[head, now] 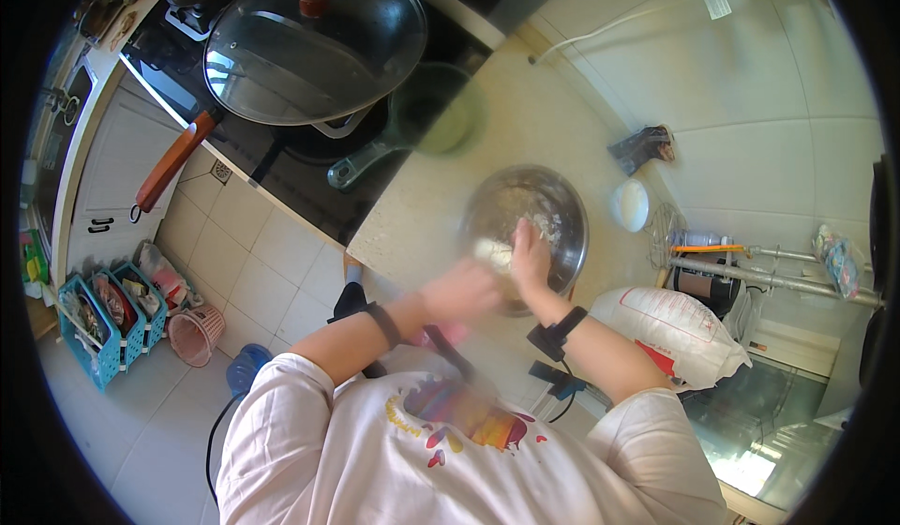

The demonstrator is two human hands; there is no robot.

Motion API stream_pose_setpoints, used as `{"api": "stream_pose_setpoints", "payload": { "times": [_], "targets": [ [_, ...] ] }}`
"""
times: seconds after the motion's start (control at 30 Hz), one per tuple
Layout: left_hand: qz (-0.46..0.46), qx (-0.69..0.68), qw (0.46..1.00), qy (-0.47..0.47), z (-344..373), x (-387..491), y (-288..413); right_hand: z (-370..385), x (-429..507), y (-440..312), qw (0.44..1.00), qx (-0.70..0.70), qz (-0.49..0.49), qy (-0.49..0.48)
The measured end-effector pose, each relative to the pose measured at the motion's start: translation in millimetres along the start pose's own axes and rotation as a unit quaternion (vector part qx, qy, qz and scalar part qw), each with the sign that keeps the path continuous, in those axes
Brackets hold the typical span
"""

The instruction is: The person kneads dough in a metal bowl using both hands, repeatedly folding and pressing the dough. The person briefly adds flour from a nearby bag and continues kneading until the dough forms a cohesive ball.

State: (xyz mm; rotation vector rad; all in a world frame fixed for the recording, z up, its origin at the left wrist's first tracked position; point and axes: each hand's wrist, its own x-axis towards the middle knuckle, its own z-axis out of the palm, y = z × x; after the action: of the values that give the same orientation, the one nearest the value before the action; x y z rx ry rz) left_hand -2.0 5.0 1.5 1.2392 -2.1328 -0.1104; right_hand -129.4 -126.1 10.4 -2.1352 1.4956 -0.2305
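Note:
A stainless steel mixing bowl (575, 226) stands on the cream countertop, with white flour stuck to its inside. Inside it a pale lump of dough (493, 252) shows between my two hands. My right hand (531, 256) reaches over the near side of the bowl, fingers stretched out together beside the dough. Blurred by motion, my left hand (465, 291) is at the bowl's near left rim, fingers seemingly curled. Whether either hand grips the dough is hidden or unclear. Both wrists wear dark bands.
A green translucent ladle or dipper (443, 114) straddles the hob and the countertop (401, 223). At upper left a wok with a glass lid (316, 47) sits on the hob, its wooden handle (176, 163) jutting out. Right of the bowl are a white cup (631, 205), a wire whisk (659, 237) and a white sack (668, 331).

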Motion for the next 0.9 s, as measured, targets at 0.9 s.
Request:
{"api": "stream_pose_setpoints", "payload": {
  "times": [0.9],
  "targets": [
    [-0.033, -0.034, 0.998, -0.042, 6.6, 3.0, 4.7, 8.9, 57.6, -3.2, 0.918, -0.294, -0.246, -0.100]
  ]
}}
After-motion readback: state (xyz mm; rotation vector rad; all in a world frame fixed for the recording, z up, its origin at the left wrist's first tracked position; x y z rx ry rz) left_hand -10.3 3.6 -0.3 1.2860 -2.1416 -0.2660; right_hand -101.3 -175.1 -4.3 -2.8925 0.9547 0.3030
